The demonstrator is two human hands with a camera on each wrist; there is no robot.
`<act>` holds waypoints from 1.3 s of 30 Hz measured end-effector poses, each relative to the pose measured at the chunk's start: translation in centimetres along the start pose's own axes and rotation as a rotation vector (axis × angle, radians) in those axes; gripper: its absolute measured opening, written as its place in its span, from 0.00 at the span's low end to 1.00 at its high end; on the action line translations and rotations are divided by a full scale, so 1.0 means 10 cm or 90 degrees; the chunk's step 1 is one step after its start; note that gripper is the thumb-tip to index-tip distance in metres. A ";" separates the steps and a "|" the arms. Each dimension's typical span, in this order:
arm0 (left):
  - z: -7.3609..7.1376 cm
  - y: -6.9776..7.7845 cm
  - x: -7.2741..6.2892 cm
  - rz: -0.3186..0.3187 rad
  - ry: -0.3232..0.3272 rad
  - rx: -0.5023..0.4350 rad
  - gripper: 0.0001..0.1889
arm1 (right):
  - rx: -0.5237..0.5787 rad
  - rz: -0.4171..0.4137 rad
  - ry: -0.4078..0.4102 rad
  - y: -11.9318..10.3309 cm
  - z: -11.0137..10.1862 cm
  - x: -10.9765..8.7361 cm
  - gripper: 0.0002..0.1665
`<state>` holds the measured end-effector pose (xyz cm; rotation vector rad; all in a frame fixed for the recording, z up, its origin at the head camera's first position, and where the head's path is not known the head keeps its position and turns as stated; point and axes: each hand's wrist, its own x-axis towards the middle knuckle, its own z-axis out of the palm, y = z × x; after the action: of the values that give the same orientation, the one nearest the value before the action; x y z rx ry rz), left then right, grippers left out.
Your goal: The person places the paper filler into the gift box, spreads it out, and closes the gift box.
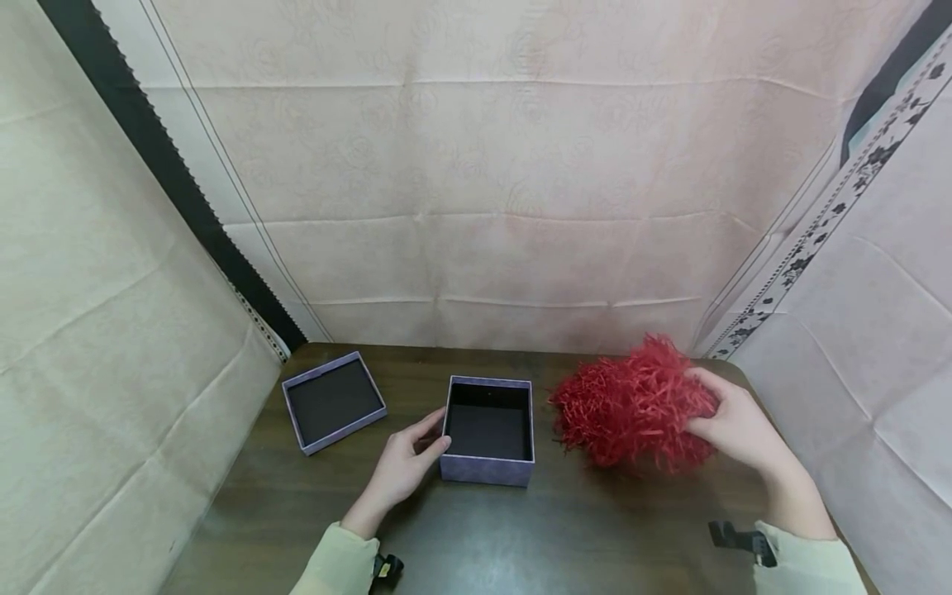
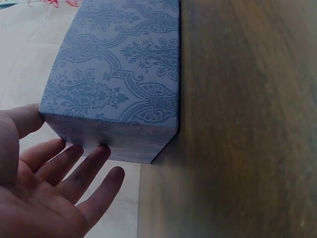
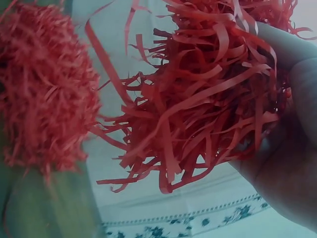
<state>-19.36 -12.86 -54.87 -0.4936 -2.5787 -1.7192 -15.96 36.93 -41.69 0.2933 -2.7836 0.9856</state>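
Note:
An uncovered box (image 1: pixel 487 473) with a purple-blue patterned outside and a black inside stands upright on the table. My left hand (image 1: pixel 407 461) is at its left side; the thumb touches the near left corner and the extended fingers rest along the side (image 2: pixel 111 141). To the right lies a heap of red shredded paper (image 1: pixel 617 413). My right hand (image 1: pixel 736 421) grips a clump of it at the heap's right side. In the right wrist view the gripped clump (image 3: pixel 198 94) hangs from the fingers, apart from the remaining heap (image 3: pixel 47 89).
A shallow box lid (image 1: pixel 335 402) lies at the far left of the table with its black inside up. The dark wooden table (image 1: pixel 550 537) is bordered by pale cloth hangings (image 1: pixel 506 165) at the back and both sides.

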 end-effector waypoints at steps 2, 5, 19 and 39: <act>0.00 0.00 -0.01 -0.003 0.001 0.001 0.27 | -0.001 -0.008 0.006 -0.06 0.00 0.04 0.35; -0.01 -0.01 -0.01 -0.006 0.004 0.003 0.27 | 0.009 -0.012 0.004 -0.16 0.01 0.09 0.36; -0.03 -0.02 -0.04 -0.008 0.015 0.006 0.26 | 0.162 -0.023 -0.072 -0.54 0.51 0.37 0.39; 0.02 -0.01 -0.01 -0.005 0.023 0.002 0.25 | 0.149 -0.082 -0.176 -1.03 1.25 0.78 0.40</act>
<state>-19.30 -12.76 -55.08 -0.4478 -2.5624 -1.7096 -22.20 20.18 -43.33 0.6806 -2.8384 1.3296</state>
